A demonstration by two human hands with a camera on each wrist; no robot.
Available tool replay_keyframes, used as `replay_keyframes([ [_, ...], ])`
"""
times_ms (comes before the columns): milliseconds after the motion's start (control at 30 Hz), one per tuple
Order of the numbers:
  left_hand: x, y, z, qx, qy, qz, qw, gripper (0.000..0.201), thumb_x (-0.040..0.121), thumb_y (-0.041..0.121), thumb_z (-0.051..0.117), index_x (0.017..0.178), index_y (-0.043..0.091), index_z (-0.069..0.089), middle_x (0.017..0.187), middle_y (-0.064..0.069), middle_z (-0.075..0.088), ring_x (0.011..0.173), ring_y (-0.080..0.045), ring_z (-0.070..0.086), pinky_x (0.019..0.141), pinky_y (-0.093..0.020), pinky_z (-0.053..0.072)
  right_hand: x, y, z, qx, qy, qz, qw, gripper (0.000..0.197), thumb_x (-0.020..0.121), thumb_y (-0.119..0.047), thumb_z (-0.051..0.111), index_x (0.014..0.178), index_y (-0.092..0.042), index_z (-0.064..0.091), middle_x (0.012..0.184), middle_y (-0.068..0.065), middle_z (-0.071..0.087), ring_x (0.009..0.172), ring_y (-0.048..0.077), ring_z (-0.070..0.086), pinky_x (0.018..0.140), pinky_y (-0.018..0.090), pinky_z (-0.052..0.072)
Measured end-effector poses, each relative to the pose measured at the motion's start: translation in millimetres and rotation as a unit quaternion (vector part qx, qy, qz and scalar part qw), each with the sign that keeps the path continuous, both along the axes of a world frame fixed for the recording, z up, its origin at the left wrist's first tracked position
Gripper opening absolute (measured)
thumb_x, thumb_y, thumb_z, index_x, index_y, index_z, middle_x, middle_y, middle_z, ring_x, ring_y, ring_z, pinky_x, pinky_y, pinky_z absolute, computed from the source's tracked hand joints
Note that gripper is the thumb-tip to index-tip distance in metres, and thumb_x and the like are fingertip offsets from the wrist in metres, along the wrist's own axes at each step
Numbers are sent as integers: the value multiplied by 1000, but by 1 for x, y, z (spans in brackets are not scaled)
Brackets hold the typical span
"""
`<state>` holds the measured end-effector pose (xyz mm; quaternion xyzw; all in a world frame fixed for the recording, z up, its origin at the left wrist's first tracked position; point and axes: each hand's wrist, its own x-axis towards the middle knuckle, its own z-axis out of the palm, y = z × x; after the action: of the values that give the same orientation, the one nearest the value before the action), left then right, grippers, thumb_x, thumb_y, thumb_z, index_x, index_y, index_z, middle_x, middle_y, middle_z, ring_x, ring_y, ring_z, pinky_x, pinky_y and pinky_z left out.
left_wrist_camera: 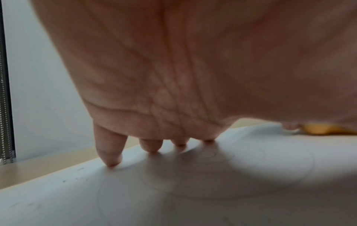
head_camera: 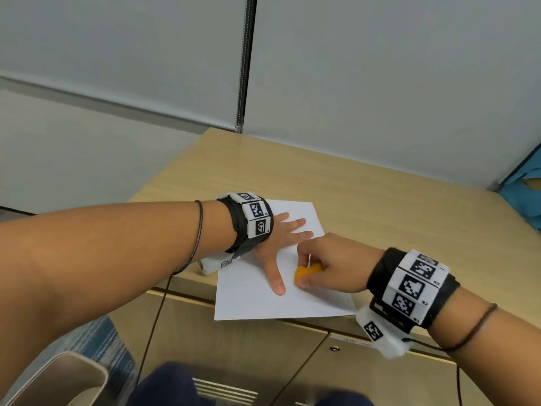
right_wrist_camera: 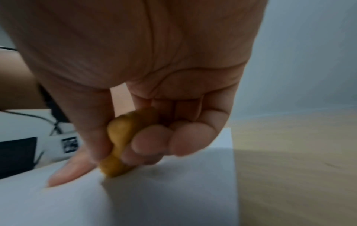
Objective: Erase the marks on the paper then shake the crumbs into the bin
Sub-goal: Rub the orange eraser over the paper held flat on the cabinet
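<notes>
A white sheet of paper (head_camera: 257,300) lies on the wooden desk, its near edge hanging a little over the front. My left hand (head_camera: 281,241) presses flat on the sheet with fingers spread, thumb pointing toward me. Faint pencil curves on the paper (left_wrist_camera: 193,198) show under the left palm (left_wrist_camera: 173,76). My right hand (head_camera: 330,262) pinches an orange eraser (head_camera: 304,274) and holds its tip against the paper just right of the left thumb. In the right wrist view the eraser (right_wrist_camera: 123,143) sits between thumb and curled fingers, touching the paper (right_wrist_camera: 154,198).
A beige bin (head_camera: 67,382) stands on the floor at the lower left, below the desk (head_camera: 380,200). A blue cloth-like thing (head_camera: 524,189) lies at the desk's right edge. Grey partition walls close the back. My knees show at the bottom.
</notes>
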<state>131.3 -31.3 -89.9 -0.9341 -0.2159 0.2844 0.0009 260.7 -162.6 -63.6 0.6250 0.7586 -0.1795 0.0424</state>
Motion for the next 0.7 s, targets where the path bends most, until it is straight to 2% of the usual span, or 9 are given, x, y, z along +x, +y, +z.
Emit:
replay_keyframes([
  [67,-1,-1,1,-1,2,5,1000,143,56,87,69,153,40,-25,162,4,-33,151,-33,-23,117,-65,-1,10,11,-1,7,8,-41,999,23,87,-44,69,94,-23,62,79,-13,55,73,8,54,64,24,42],
  [167,-1,-2,1,-1,0,7,1000,142,55,87,69,151,44,-27,162,5,-33,151,-33,-22,115,-67,0,22,26,-3,57,-4,-108,992,21,88,-41,64,92,-21,61,87,-4,62,82,18,60,70,30,48],
  [267,-1,-2,1,1,4,12,1000,140,55,87,70,153,44,-20,161,4,-34,151,-34,-22,116,-66,0,4,18,-2,51,-4,-49,997,20,88,-35,65,93,-16,61,84,-3,61,76,17,57,68,30,47],
  [367,0,-1,-1,3,-2,4,1000,144,52,88,69,154,41,-22,162,3,-33,150,-36,-23,116,-66,0,-18,0,-1,22,11,32,999,23,86,-37,68,93,-16,61,78,-8,57,68,9,51,67,29,49],
  [433,0,-1,-1,2,-3,-1,1000,142,53,88,69,154,42,-19,162,3,-33,150,-36,-23,117,-67,0,-14,3,1,13,11,15,1000,24,86,-41,69,94,-20,62,79,-12,57,70,6,53,67,25,48],
  [567,-2,-4,2,1,-9,5,1000,137,58,84,71,154,43,-17,163,2,-31,151,-35,-21,116,-66,0,7,22,4,36,-19,-76,996,24,85,-42,68,94,-20,64,88,-5,63,82,17,60,76,34,52],
  [633,-2,-4,3,6,-4,6,1000,136,59,84,71,156,41,-14,162,2,-32,151,-35,-21,117,-65,0,-2,19,2,47,-35,-52,997,23,84,-37,65,92,-16,64,86,-1,65,80,20,62,76,38,55],
  [700,-1,-3,2,6,0,3,1000,137,56,86,70,156,43,-13,161,2,-34,150,-36,-24,119,-65,-1,-19,8,-1,34,-9,6,999,22,84,-36,66,90,-15,62,83,-4,63,76,16,59,70,35,54],
])
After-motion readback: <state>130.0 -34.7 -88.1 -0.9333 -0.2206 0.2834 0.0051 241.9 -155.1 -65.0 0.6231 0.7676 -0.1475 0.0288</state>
